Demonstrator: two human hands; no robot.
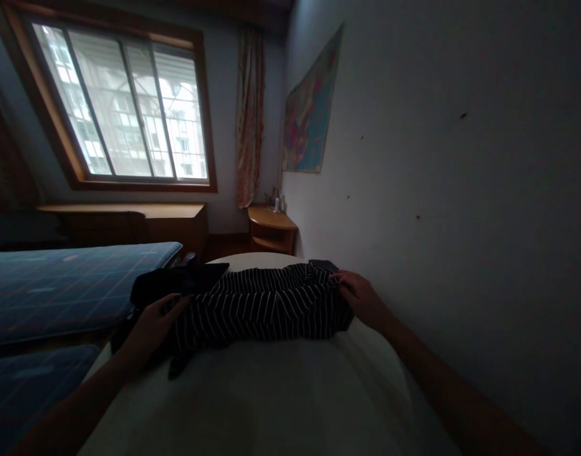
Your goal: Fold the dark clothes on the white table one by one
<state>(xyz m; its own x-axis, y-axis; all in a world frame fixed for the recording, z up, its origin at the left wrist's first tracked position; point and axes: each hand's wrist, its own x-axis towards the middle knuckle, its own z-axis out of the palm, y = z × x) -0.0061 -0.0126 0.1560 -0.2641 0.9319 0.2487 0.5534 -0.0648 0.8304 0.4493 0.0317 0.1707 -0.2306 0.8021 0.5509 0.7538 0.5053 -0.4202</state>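
Note:
A black garment with thin white stripes (262,307) lies stretched across a white surface (271,392). My left hand (152,326) grips its left end, thumb on top of the fabric. My right hand (359,294) pinches its right end, fingers curled into the cloth. A plain black piece of clothing (176,282) lies behind the left part of the striped one. A small dark object (323,265) sits at the far right edge, just beyond my right fingers.
A blue checked mattress (67,285) lies to the left. A wall runs close along the right side. Behind are a wooden corner table (271,228), a long wooden desk (129,218), a window (124,107), a curtain and a map poster (312,107).

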